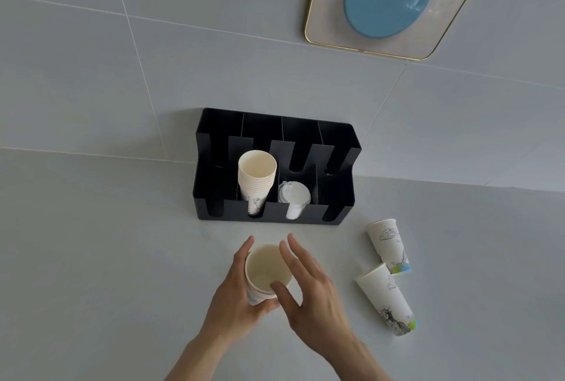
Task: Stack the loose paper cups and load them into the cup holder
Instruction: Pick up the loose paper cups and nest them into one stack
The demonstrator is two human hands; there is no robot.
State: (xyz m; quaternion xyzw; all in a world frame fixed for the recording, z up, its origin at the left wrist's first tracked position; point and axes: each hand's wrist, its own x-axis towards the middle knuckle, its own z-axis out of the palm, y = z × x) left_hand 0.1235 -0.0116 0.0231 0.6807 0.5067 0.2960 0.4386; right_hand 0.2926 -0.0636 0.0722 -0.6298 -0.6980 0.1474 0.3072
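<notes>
A black cup holder (214,197) with several slots stands against the wall. Its second slot from the left holds a stack of paper cups (256,180). In front of it my left hand (232,292) grips a white paper cup (264,270), mouth up. My right hand (308,292) hovers at the cup's right rim with fingers spread, thumb touching the rim. Two loose printed paper cups stand on the counter to the right: one farther back (389,247), one nearer (388,298).
A stack of white plastic lids (295,197) fills the holder's third slot. A gold-rimmed tray (324,16) with a blue disc and a glass vessel hangs on the tiled wall at upper right. Grey counter extends left of my hands.
</notes>
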